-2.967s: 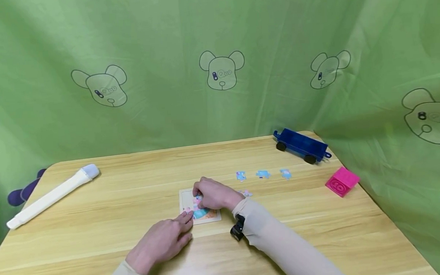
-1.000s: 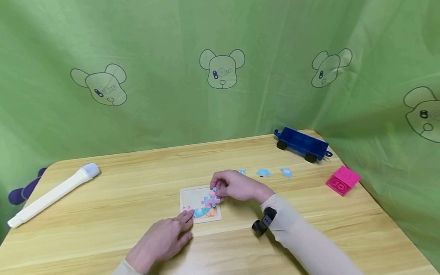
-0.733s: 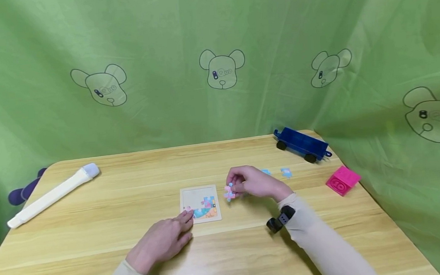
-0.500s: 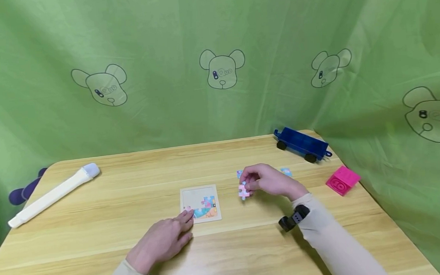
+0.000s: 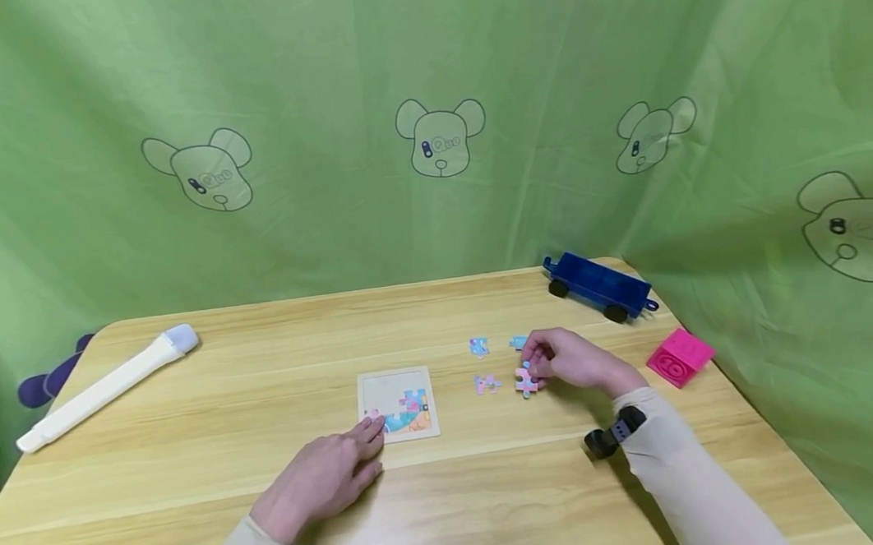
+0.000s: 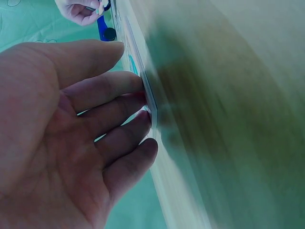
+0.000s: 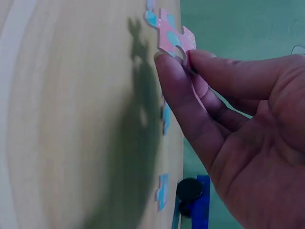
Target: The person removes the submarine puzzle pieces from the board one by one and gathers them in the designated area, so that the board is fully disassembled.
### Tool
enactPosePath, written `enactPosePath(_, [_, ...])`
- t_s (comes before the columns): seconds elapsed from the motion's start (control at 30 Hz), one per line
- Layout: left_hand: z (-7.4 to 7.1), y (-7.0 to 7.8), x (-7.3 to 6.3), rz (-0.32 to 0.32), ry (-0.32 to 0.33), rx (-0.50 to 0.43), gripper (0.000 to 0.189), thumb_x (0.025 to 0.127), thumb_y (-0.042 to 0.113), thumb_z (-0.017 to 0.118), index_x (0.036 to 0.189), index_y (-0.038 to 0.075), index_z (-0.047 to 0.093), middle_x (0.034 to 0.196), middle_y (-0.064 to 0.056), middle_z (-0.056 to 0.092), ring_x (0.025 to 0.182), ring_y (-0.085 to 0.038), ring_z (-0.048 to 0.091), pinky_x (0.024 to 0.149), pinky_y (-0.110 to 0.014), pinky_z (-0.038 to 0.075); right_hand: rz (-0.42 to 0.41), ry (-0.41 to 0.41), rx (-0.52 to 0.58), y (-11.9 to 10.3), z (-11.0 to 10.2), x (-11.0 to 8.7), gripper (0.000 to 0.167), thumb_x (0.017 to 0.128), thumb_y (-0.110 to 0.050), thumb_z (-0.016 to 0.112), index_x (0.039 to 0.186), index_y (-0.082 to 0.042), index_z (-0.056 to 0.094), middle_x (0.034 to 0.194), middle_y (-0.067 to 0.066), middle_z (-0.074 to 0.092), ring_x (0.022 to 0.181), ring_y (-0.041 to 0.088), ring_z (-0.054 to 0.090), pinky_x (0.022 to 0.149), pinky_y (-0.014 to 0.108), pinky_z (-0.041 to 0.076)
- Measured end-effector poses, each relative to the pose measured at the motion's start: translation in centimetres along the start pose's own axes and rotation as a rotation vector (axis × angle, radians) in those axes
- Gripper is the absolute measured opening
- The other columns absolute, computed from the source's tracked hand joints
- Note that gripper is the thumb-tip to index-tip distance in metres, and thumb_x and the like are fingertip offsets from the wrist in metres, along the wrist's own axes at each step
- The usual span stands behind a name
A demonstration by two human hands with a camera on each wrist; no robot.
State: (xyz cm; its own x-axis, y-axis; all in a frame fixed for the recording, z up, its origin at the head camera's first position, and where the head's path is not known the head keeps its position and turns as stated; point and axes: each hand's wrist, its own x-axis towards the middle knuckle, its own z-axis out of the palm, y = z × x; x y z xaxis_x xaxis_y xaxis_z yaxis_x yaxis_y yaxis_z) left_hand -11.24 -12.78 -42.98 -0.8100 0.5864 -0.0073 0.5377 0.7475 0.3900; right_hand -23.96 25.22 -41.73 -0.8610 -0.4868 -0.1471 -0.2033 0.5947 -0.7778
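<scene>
My right hand [image 5: 576,359] pinches a pink-and-blue jigsaw piece [image 5: 525,381] between thumb and fingertip, right of the puzzle frame; the right wrist view shows this piece [image 7: 167,32] held at one edge above its shadow. My left hand [image 5: 323,482] rests with extended fingers on the lower left corner of the small square puzzle frame [image 5: 383,390]. In the left wrist view, the left fingers [image 6: 116,90] lie along the frame's edge. Several joined pieces [image 5: 415,402] fill the frame's bottom and right part; its upper left shows the bare base.
Loose jigsaw pieces lie right of the frame: a blue one [image 5: 479,347], a pink one [image 5: 487,383] and another blue one [image 5: 518,343] partly behind my right hand. Farther right are a blue toy wagon [image 5: 600,285] and a pink block [image 5: 680,358]. A white stick-like object [image 5: 109,388] lies left.
My right hand has lifted the pink-and-blue piece off the frame and carried it to the right, past the loose pieces. My left hand has stayed on the frame's corner.
</scene>
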Motion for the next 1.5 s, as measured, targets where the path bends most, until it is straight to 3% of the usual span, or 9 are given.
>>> enactPosePath(0.67, [0.2, 0.0, 0.1, -0.01, -0.007, -0.004, 0.043, 0.098, 0.02, 0.061, 0.133, -0.004, 0.057, 0.146, -0.018, 0.045, 0.13, -0.035, 0.047, 0.104, -0.05, 0.042, 0.085, 0.001, -0.116, 1.6, -0.1, 0.7, 0.014, 0.085, 0.009, 0.062, 0.096, 0.001, 0.062, 0.082, 0.007, 0.056, 0.076, 0.02, 0.051, 0.066, 0.03, 0.046])
enactPosePath(0.83, [0.2, 0.1, 0.1, -0.01, -0.013, -0.012, 0.043, 0.098, 0.02, 0.061, 0.133, -0.005, 0.056, 0.147, -0.018, 0.044, 0.131, -0.036, 0.046, 0.105, -0.051, 0.041, 0.105, 0.053, -0.151, 1.6, 0.0, 0.5, 0.012, 0.088, 0.004, 0.065, 0.098, 0.0, 0.062, 0.083, 0.006, 0.056, 0.078, 0.02, 0.051, 0.069, 0.03, 0.045])
enactPosePath(0.97, [0.1, 0.0, 0.1, -0.011, -0.002, -0.014, 0.042, 0.097, 0.019, 0.062, 0.132, -0.005, 0.057, 0.146, -0.018, 0.045, 0.129, -0.037, 0.047, 0.104, -0.051, 0.042, 0.095, 0.101, -0.155, 0.6, 0.3, 0.9, 0.01, 0.091, -0.004, 0.066, 0.1, -0.002, 0.061, 0.085, 0.006, 0.055, 0.078, 0.02, 0.052, 0.069, 0.031, 0.046])
enactPosePath(1.1, [0.1, -0.1, 0.1, -0.008, 0.008, -0.002, 0.042, 0.098, 0.02, 0.061, 0.132, -0.004, 0.058, 0.146, -0.017, 0.045, 0.128, -0.037, 0.049, 0.103, -0.051, 0.043, 0.027, 0.09, -0.146, -1.1, 1.2, 1.6, 0.008, 0.095, -0.007, 0.063, 0.1, -0.002, 0.061, 0.085, 0.005, 0.056, 0.075, 0.02, 0.054, 0.068, 0.032, 0.048])
enactPosePath(1.27, [0.1, -0.1, 0.2, -0.002, 0.011, 0.0, 0.042, 0.097, 0.02, 0.062, 0.132, -0.004, 0.058, 0.146, -0.017, 0.046, 0.128, -0.037, 0.049, 0.103, -0.051, 0.043, -0.075, 0.047, -0.202, -3.4, 3.3, 2.7, 0.007, 0.095, -0.008, 0.064, 0.099, -0.003, 0.063, 0.085, 0.002, 0.057, 0.078, 0.016, 0.053, 0.072, 0.032, 0.048])
enactPosePath(1.5, [0.0, -0.2, 0.1, -0.008, 0.006, -0.001, 0.042, 0.097, 0.02, 0.062, 0.132, -0.003, 0.058, 0.146, -0.016, 0.046, 0.126, -0.038, 0.05, 0.102, -0.051, 0.044, -0.12, -0.054, -0.193, -6.2, 6.6, 4.2, 0.006, 0.095, -0.008, 0.064, 0.1, -0.005, 0.063, 0.084, 0.001, 0.058, 0.069, 0.015, 0.058, 0.066, 0.03, 0.052])
